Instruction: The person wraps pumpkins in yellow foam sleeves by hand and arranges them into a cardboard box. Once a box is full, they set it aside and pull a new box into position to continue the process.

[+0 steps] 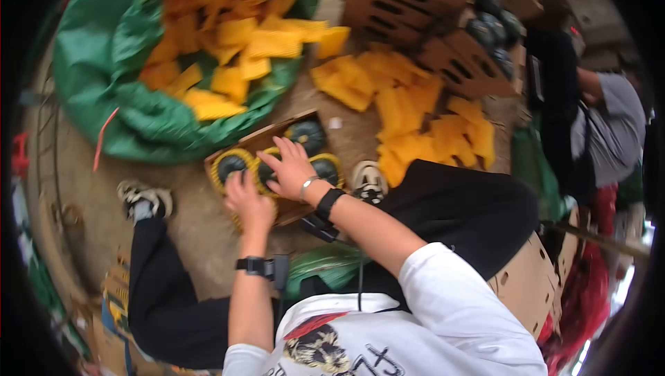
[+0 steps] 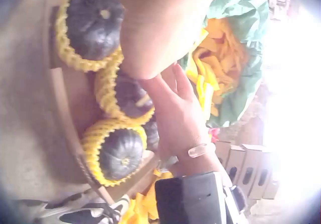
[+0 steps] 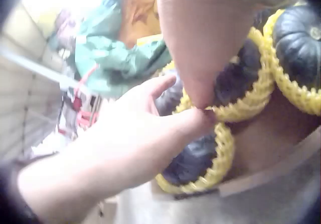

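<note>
A cardboard box (image 1: 287,127) on the floor holds several dark green squashes, most in yellow foam nets. My right hand (image 1: 294,172) lies over the middle squash (image 1: 265,168), fingers spread and straight. My left hand (image 1: 251,203) is just beside it, its fingers reaching to the netted squash (image 1: 231,161) on the left. In the right wrist view, the left hand's thumb stretches toward the right hand's fingertips, above a netted squash (image 3: 193,163). Another netted squash (image 1: 324,168) sits at the box's right side, and a squash without a visible net (image 1: 307,137) at the far corner.
Beyond the box stands a green sack (image 1: 104,92) filled with yellow foam nets (image 1: 256,40). More loose nets (image 1: 405,113) lie on the floor to the right. Cardboard boxes (image 1: 457,64), one with dark squashes, stand behind them. Another person (image 1: 609,123) is at the right.
</note>
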Demonstrator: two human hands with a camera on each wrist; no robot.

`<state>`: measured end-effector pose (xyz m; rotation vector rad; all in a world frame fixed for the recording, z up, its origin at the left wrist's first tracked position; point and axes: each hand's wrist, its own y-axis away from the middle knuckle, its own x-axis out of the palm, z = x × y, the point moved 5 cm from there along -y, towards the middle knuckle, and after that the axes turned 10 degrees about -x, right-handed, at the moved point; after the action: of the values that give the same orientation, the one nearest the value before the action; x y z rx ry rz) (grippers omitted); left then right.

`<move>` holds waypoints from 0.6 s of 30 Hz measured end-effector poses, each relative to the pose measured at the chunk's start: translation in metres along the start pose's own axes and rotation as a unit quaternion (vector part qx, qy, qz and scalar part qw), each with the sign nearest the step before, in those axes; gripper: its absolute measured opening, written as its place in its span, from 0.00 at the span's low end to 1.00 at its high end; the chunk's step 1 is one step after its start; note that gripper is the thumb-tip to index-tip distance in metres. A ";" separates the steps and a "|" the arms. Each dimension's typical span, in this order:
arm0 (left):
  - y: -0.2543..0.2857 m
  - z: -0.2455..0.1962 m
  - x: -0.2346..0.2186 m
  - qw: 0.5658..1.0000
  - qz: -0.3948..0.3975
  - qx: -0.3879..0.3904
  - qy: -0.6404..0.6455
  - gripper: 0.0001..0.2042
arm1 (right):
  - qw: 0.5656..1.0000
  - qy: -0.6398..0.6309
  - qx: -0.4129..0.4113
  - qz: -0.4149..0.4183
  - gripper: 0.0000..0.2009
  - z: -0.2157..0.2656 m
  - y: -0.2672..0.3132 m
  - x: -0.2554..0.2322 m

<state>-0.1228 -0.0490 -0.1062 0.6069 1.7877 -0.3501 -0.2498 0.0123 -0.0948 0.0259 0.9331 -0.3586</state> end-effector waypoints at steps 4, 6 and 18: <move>-0.051 -0.010 0.003 0.997 0.053 0.062 0.009 0.20 | 0.953 0.150 0.103 -0.241 0.14 -0.098 -0.014 -0.124; -0.060 -0.012 0.015 0.991 0.121 0.064 0.004 0.18 | 0.894 0.261 0.236 -0.276 0.11 -0.178 0.016 -0.158; -0.023 -0.034 -0.073 0.844 0.269 -0.174 0.430 0.25 | 0.963 -0.024 0.121 0.239 0.18 -0.061 -0.015 -0.121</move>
<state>-0.1478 -0.0665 -0.0282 1.0610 2.3150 0.7454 -0.3680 0.0437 -0.0338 0.4577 0.8007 -0.0205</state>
